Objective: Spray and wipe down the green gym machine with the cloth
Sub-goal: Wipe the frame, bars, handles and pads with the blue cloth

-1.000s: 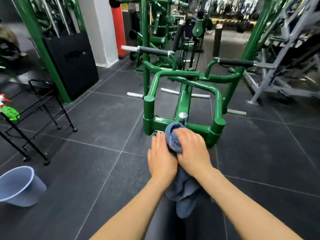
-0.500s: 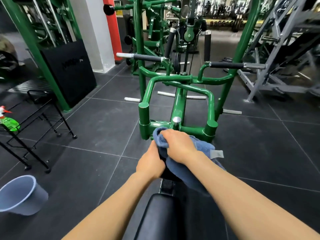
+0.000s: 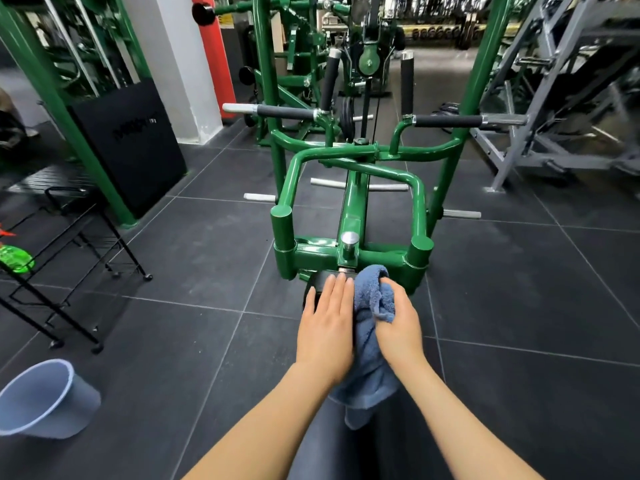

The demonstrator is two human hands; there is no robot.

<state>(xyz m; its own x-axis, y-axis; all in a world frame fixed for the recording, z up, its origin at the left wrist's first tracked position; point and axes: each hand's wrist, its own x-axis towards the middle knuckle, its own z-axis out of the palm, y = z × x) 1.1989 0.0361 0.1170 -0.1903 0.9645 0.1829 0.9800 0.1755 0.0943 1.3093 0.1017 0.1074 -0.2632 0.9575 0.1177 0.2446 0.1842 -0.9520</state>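
The green gym machine stands straight ahead, its tubular frame ending in a cross bar with a silver knob. A black pad runs from that bar toward me. My left hand lies flat on the pad with straight fingers. Beside it my right hand grips a bunched blue cloth, which hangs down over the pad's right side. The green spray bottle sits on a black wire rack at the far left edge, out of both hands' reach.
A black wire rack stands on the left, with a grey bucket tipped on the floor below it. A grey steel rack fills the right. More green machines and a white pillar lie behind. Dark floor tiles surround the machine.
My left hand has opened and laid flat on the pad. My right hand has shifted right with the cloth, which is bunched again instead of spread wide.
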